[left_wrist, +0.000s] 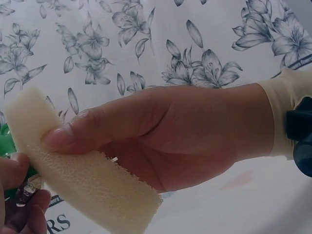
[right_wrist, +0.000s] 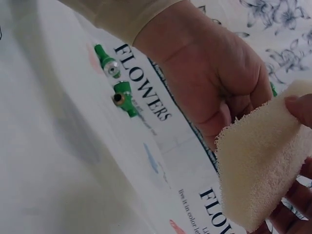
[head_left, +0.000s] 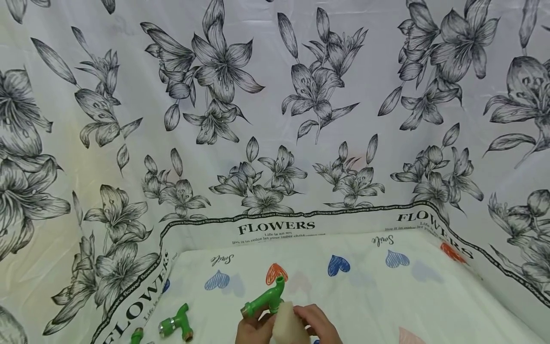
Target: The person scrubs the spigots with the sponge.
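Observation:
My left hand [head_left: 252, 330] grips a green tap [head_left: 264, 300], its curved end pointing up and away. A pale cream sponge [head_left: 287, 328] is pinched in my right hand [head_left: 317, 323], held right against the near side of the tap. The left wrist view shows the right thumb [left_wrist: 61, 139] lying on the sponge's face, with the left fingers [left_wrist: 14, 170] around the tap at the left edge. In the right wrist view the sponge [right_wrist: 265, 158] hides most of the tap and some of the left fingers.
Two more green taps lie at the left on the white cloth: one with a silver collar [head_left: 173, 324], another [head_left: 137, 335] cut off by the lower frame edge. Coloured hearts are printed on the cloth. A flower-printed curtain [head_left: 275, 119] hangs around the back and sides.

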The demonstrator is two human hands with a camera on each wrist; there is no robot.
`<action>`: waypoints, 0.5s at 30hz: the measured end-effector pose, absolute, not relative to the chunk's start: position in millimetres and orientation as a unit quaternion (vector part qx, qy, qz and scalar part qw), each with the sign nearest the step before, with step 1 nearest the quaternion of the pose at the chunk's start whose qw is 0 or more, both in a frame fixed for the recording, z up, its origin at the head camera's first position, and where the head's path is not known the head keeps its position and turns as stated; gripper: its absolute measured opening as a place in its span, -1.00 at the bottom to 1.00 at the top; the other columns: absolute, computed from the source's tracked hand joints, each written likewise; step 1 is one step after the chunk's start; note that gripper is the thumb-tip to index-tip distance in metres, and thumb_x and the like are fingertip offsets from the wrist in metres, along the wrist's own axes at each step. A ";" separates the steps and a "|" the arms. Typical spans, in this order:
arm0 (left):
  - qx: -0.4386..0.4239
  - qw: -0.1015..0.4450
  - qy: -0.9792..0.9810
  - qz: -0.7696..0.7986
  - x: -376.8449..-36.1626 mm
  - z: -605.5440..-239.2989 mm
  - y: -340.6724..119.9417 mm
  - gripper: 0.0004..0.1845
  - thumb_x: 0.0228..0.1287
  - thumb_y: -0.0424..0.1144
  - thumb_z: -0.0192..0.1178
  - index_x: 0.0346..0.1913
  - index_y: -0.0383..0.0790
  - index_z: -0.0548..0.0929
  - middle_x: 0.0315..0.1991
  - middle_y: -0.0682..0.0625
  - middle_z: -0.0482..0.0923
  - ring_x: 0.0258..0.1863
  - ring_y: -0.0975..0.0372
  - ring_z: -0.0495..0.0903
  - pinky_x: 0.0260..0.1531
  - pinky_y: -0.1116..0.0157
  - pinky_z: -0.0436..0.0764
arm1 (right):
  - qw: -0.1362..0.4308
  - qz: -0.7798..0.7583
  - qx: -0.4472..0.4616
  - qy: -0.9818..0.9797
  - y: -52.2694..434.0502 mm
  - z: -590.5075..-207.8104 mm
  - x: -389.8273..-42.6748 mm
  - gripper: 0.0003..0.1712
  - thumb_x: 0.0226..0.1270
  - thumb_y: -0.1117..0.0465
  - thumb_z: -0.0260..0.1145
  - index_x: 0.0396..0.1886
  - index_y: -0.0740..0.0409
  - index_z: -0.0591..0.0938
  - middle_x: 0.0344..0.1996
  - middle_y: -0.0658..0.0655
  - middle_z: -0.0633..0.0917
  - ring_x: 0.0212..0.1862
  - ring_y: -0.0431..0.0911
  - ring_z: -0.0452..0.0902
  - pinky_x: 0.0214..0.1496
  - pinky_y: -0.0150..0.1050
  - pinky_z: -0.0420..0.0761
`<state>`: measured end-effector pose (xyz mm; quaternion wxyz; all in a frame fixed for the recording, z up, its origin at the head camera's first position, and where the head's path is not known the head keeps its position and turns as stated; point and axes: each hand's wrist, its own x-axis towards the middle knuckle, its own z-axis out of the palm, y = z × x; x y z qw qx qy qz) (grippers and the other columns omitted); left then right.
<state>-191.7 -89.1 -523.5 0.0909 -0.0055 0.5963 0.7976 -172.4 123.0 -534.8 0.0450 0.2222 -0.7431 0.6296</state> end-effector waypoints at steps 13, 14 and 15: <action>0.062 0.081 0.621 0.777 -183.8 -509.5 -80.0 -0.43 0.44 -0.33 0.44 0.35 -0.63 0.55 -0.09 -0.22 0.73 -0.18 0.11 0.72 -0.21 0.27 0.71 | -0.004 0.648 0.109 -0.754 129.3 -524.3 -177.7 -0.28 0.51 0.03 0.52 0.45 0.37 0.56 0.03 0.13 0.61 -0.01 -0.06 0.66 -0.05 -0.26 0.74; 0.059 0.079 0.623 0.776 -183.7 -509.5 -80.0 -0.43 0.43 -0.33 0.45 0.35 -0.63 0.56 -0.10 -0.23 0.73 -0.19 0.12 0.72 -0.22 0.27 0.71 | -0.006 0.651 0.112 -0.751 128.7 -524.0 -176.5 -0.28 0.51 0.03 0.52 0.45 0.38 0.56 0.03 0.14 0.61 -0.01 -0.06 0.66 -0.05 -0.25 0.74; 0.055 0.078 0.625 0.775 -183.8 -509.8 -80.2 -0.43 0.43 -0.33 0.45 0.34 -0.63 0.57 -0.10 -0.22 0.74 -0.20 0.12 0.72 -0.22 0.27 0.71 | -0.008 0.654 0.114 -0.748 128.1 -523.8 -175.2 -0.28 0.51 0.03 0.52 0.45 0.38 0.56 0.03 0.14 0.61 -0.01 -0.06 0.66 -0.04 -0.24 0.75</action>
